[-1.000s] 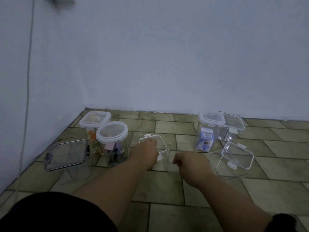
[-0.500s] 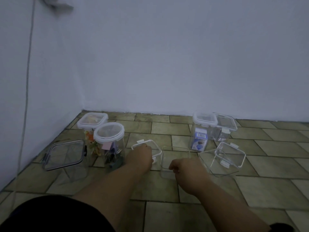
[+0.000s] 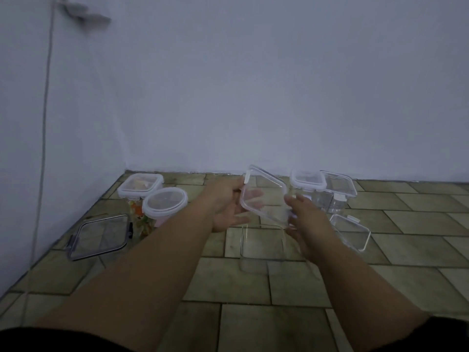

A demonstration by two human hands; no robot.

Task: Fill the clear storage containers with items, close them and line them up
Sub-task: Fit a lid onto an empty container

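Observation:
A clear square lid [image 3: 266,196] with white clips is lifted and tilted above the floor, held between my left hand [image 3: 225,207] on its left edge and my right hand [image 3: 304,219] on its right edge. Just below it an open, empty clear container [image 3: 262,246] stands on the tiles. At the left stand a closed square container [image 3: 140,185] and a closed round one [image 3: 165,201], both with colourful items inside. A closed container [image 3: 308,181] stands at the back right.
A dark-rimmed lid [image 3: 100,236] rests on a clear container at the left by the wall. An empty container with a lid [image 3: 338,188] and another lidded clear box [image 3: 351,232] sit at the right. A cable hangs down the left wall.
The lid was down on the floor under my left hand; it has been lifted and tilted up. My right hand left the container's rim and took the lid's right edge.

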